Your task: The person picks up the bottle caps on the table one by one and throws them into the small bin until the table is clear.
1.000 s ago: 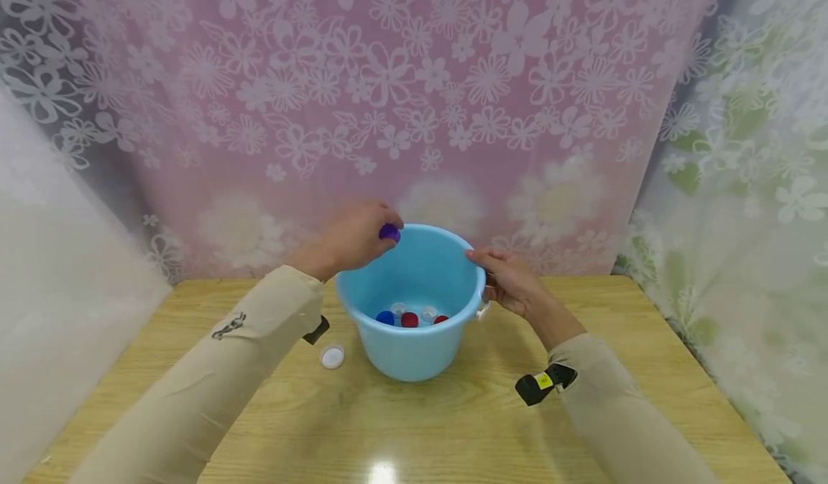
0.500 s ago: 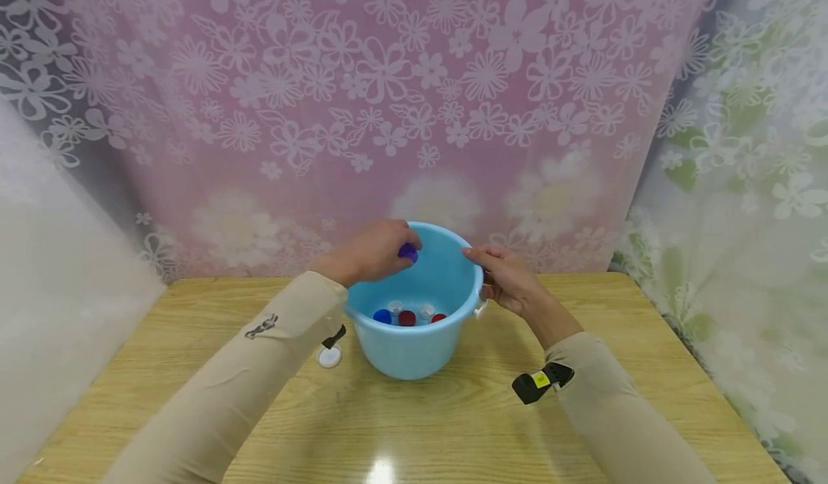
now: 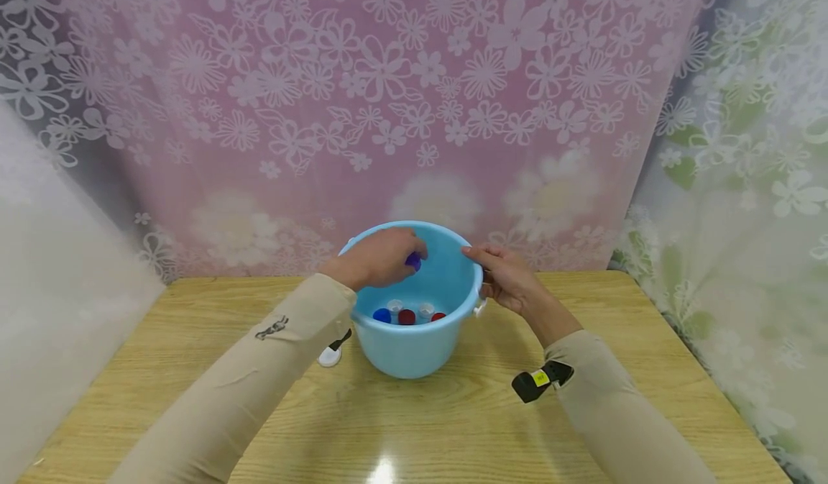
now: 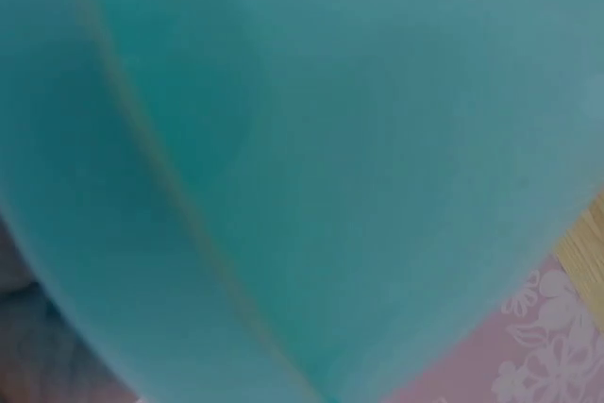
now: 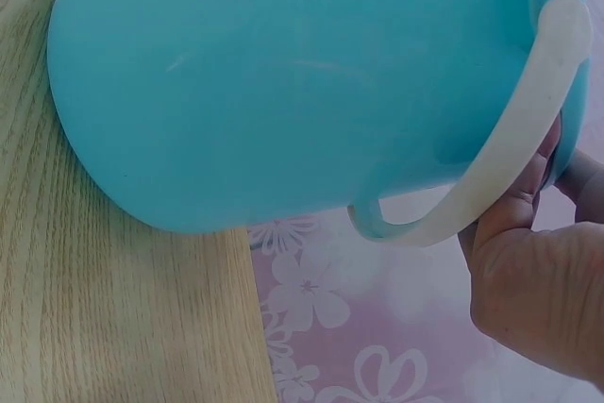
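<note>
A light blue bucket [image 3: 409, 353] stands on the wooden table. My left hand [image 3: 387, 257] reaches over its left rim and pinches a small purple cap [image 3: 414, 261] inside the opening, above the bottom. With the thumb over the rim and fingers outside, my right hand [image 3: 509, 281] grips the bucket's right side. The right wrist view shows that hand beside the white handle [image 5: 505, 143]. On the bucket's bottom lie a blue cap [image 3: 382, 316], a dark red cap [image 3: 406, 317], another red one and two clear caps [image 3: 426, 310]. Blurred bucket wall fills most of the left wrist view.
A round white lid [image 3: 329, 358] lies on the table [image 3: 420, 434] left of the bucket, partly hidden by the left wrist strap. A pink flowered curtain [image 3: 427, 110] hangs close behind the table's far edge. Pale curtains stand at both sides.
My left hand has moved right and down with the purple cap, from above the bucket's left rim to inside its opening. The right hand keeps its grip on the rim.
</note>
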A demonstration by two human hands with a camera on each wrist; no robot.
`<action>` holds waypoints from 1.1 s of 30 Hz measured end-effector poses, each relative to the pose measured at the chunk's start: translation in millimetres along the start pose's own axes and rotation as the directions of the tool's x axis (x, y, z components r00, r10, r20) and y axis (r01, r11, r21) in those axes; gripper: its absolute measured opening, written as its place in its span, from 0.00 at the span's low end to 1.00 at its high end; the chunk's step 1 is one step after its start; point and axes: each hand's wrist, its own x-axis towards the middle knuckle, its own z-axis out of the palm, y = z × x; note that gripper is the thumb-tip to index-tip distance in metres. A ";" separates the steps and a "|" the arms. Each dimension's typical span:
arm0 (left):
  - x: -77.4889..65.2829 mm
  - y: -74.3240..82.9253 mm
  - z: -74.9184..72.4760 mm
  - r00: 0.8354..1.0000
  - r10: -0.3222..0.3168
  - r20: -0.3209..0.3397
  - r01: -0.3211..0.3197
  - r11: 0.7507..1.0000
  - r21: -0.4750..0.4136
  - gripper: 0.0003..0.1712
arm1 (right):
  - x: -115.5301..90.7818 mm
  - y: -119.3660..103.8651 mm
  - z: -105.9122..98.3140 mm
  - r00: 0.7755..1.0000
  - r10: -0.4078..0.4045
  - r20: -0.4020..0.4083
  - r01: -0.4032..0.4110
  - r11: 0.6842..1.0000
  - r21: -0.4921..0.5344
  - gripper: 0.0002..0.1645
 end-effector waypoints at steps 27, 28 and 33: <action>-36.4 -28.1 -3.6 0.942 -0.173 -0.286 0.132 0.979 -0.158 0.14 | -1.5 0.8 0.7 1.000 -0.005 0.013 0.004 1.000 0.019 0.20; -40.4 -31.8 -4.6 0.920 -0.207 -0.333 0.158 0.973 -0.169 0.14 | -1.4 0.8 0.8 1.000 -0.006 0.012 0.005 1.000 0.025 0.20; -59.7 -53.6 -5.5 0.813 -0.319 -0.486 0.241 0.946 -0.218 0.15 | -0.6 1.2 0.1 1.000 -0.013 0.021 0.012 1.000 0.027 0.19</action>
